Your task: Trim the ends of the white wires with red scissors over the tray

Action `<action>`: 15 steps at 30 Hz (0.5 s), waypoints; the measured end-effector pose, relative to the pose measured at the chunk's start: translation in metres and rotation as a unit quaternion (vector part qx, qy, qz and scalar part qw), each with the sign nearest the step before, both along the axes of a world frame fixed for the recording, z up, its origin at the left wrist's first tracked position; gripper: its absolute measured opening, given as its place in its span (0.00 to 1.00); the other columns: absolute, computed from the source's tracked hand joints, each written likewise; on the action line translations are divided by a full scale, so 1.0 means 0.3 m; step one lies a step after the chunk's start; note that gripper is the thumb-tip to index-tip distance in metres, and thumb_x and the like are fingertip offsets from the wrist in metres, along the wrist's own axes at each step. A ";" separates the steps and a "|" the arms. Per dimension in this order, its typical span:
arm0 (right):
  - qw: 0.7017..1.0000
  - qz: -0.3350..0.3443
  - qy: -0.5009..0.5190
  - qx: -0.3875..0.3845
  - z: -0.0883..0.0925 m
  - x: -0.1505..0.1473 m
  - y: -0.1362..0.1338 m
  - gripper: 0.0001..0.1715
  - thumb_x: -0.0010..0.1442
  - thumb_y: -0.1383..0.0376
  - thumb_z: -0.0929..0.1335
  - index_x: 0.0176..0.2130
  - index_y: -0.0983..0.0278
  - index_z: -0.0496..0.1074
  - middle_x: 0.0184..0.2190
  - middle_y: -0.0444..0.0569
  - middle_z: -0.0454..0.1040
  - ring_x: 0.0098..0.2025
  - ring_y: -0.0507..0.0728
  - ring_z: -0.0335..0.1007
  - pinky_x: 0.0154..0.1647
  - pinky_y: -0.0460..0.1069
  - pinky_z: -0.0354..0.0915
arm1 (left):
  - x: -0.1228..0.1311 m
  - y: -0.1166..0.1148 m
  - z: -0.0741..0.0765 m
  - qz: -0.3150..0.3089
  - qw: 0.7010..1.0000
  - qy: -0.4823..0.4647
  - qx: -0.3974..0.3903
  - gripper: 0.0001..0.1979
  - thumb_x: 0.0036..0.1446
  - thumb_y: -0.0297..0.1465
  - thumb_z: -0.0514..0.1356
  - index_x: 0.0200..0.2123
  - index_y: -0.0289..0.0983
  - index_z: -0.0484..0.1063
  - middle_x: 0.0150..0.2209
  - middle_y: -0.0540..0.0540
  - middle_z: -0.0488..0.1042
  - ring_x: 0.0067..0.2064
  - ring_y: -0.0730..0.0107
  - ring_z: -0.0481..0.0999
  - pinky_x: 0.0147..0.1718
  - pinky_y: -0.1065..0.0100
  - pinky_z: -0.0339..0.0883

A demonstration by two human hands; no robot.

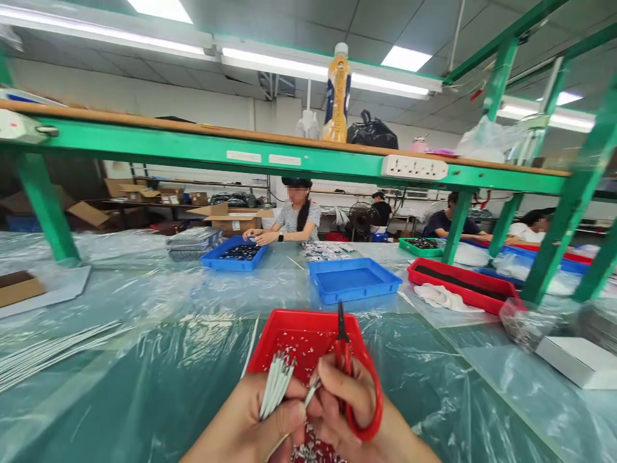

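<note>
A bundle of white cables [277, 386] is gripped in my left hand [270, 418], their cut ends pointing up. One cable [312, 392] stands apart from the bundle, its end pinched between the fingers of both hands. My right hand [349, 392] also holds red-handled scissors [376, 386], dark blades pointing up and away from me. Both hands are over a red tray [284, 321] strewn with small pale and silvery scraps.
More white cables [53, 354] lie at the left. Beyond the red tray sits a blue tray [354, 283]. A person [299, 215] works across the table by another blue tray [236, 254]. A green shelf frame [202, 141] spans overhead; a white box [578, 360] lies right.
</note>
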State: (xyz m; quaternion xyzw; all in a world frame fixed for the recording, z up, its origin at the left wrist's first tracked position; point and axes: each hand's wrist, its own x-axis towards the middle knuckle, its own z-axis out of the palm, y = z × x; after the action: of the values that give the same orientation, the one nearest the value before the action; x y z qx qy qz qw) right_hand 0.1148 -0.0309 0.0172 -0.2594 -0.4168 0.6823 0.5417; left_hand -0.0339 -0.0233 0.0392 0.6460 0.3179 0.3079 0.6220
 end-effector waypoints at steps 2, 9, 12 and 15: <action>1.000 -0.020 -0.012 0.014 0.001 0.013 -0.001 0.24 0.50 0.51 0.70 0.18 0.64 0.62 0.10 0.34 0.60 0.09 0.41 0.40 0.13 0.43 0.40 | 0.006 -0.002 0.007 0.024 1.000 -0.001 -0.004 0.23 0.44 0.50 0.62 0.28 0.34 0.72 0.19 0.54 0.67 0.17 0.81 0.64 0.17 0.77 0.55; 0.977 -0.124 -0.155 0.078 0.049 0.064 -0.016 0.22 0.53 0.55 0.71 0.19 0.67 0.65 0.12 0.37 0.61 0.15 0.44 0.48 0.16 0.43 0.42 | 0.012 0.001 0.010 0.037 0.999 -0.015 0.001 0.20 0.47 0.47 0.62 0.29 0.34 0.71 0.21 0.54 0.67 0.20 0.78 0.63 0.21 0.74 0.58; 0.956 -0.145 -0.224 0.121 0.065 0.073 -0.021 0.18 0.50 0.55 0.72 0.23 0.67 0.71 0.16 0.42 0.69 0.19 0.46 0.57 0.21 0.43 0.50 | 0.010 0.007 0.012 0.039 0.997 0.007 0.062 0.15 0.51 0.41 0.59 0.28 0.34 0.71 0.22 0.52 0.68 0.24 0.75 0.63 0.26 0.71 0.56; 0.938 -0.166 -0.273 0.133 0.068 0.080 -0.027 0.16 0.48 0.53 0.72 0.32 0.61 0.76 0.20 0.42 0.70 0.22 0.49 0.61 0.24 0.44 0.54 | 0.014 0.011 0.010 0.072 0.988 0.063 0.122 0.11 0.51 0.37 0.57 0.24 0.34 0.69 0.20 0.54 0.61 0.23 0.75 0.56 0.24 0.70 0.50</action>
State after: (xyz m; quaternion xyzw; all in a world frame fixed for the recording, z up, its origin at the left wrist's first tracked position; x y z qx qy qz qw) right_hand 0.1389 -0.0392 0.0376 -0.4267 -0.5870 0.4240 0.5418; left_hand -0.0297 -0.0198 0.0422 0.7106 0.3624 0.3467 0.4935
